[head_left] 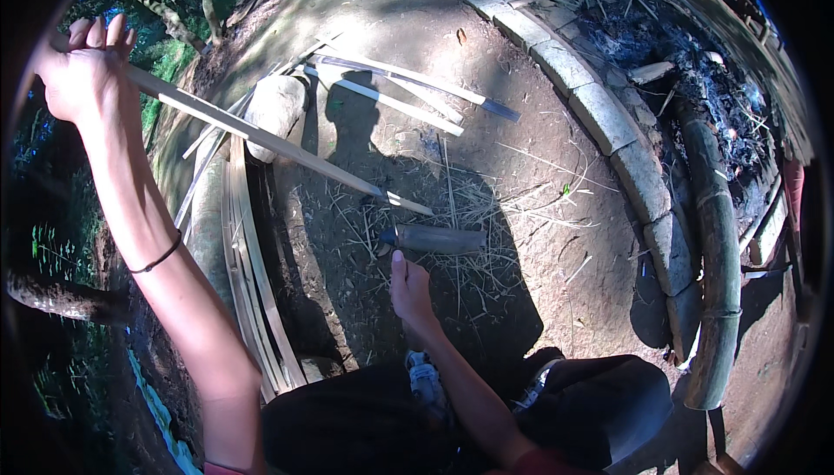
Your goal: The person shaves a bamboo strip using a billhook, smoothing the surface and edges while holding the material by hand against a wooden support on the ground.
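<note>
1 left hand (87, 80), raised, is closed around the upper end of a long, straight-edged strip (287, 147); the left forearm (165, 232) extends steeply upward. The strip slopes down to the right, its tip pale and narrow. Curved, smooth slats (249, 253) lie left of 1 rounded stone (274, 115). Right hand (411, 290): low, fingers curled, thumb pointing away from the body; contents cannot be told. Just beyond it, 1 grey, cylindrical block (443, 239) lies among dry, fibrous shavings (475, 201). Farther right: curved masonry kerb (573, 80); thick, jointed bamboo pole (717, 232).
</note>
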The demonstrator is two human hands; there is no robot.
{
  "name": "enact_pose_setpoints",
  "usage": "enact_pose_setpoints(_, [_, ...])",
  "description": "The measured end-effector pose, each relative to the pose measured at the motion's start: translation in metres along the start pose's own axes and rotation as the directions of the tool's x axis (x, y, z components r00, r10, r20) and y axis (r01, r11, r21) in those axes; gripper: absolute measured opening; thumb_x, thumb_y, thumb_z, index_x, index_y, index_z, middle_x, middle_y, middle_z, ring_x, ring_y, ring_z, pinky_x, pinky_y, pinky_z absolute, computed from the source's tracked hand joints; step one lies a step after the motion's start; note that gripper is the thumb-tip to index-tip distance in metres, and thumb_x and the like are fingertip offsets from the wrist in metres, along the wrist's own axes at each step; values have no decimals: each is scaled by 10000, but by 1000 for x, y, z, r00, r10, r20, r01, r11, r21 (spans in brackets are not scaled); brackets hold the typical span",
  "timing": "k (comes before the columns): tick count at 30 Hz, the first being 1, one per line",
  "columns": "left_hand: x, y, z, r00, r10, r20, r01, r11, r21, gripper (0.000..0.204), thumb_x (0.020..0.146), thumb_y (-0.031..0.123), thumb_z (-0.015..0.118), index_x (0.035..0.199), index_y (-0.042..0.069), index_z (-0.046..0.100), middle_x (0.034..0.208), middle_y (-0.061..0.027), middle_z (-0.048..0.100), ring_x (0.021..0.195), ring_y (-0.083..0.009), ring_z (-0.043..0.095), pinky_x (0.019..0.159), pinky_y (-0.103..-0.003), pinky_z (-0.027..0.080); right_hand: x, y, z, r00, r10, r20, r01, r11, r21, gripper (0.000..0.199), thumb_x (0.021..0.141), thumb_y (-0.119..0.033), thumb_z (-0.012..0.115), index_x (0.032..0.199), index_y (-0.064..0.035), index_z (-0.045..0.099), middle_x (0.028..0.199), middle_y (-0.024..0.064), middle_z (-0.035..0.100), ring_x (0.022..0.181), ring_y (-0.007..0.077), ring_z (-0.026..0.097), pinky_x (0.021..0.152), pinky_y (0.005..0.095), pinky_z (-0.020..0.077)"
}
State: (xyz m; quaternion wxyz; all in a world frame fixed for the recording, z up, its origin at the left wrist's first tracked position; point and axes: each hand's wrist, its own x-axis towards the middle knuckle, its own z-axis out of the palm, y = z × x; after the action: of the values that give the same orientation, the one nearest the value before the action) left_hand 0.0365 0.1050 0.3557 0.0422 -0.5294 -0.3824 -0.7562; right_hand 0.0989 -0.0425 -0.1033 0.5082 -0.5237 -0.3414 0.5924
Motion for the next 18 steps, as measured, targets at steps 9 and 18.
enact_pose_setpoints(9, [12,-13,-6,986,-96,-139,101,995,27,577,946,518,369,1004,-44,484,937,-194,592,848,-354,648,720,-459,529,2,-15,1,997,-69,-26,67,997,-41,564,993,-388,429,595,10,399,492,74,360,495,135,334,485,367,314])
enact_pose_setpoints(18, [12,-16,-7,986,-118,-119,117,993,-15,629,921,520,399,1088,-84,450,969,-190,568,844,-370,639,760,-496,532,10,16,-17,998,-52,-46,47,993,-112,559,985,-392,447,595,7,402,488,78,359,489,135,333,480,373,309])
